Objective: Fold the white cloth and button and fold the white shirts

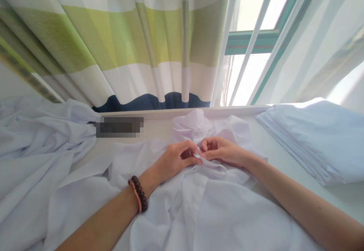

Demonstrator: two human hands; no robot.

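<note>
A white garment (204,205), crumpled near its collar end, lies spread on the table in front of me. My left hand (173,160), with a dark bead bracelet on the wrist, pinches a small fold of the white fabric between thumb and fingers. Right beside it, my right hand (220,150) is curled and pinches the same fold from the other side. The two hands almost touch at the fold. What lies under the pinched bit, a button or a seam, is too small to make out.
A heap of loose white cloth (36,145) fills the left. A neat stack of folded white cloth (315,141) sits at the right. Behind the table's raised back edge (159,113) hang a striped curtain (127,50) and a barred window (253,42).
</note>
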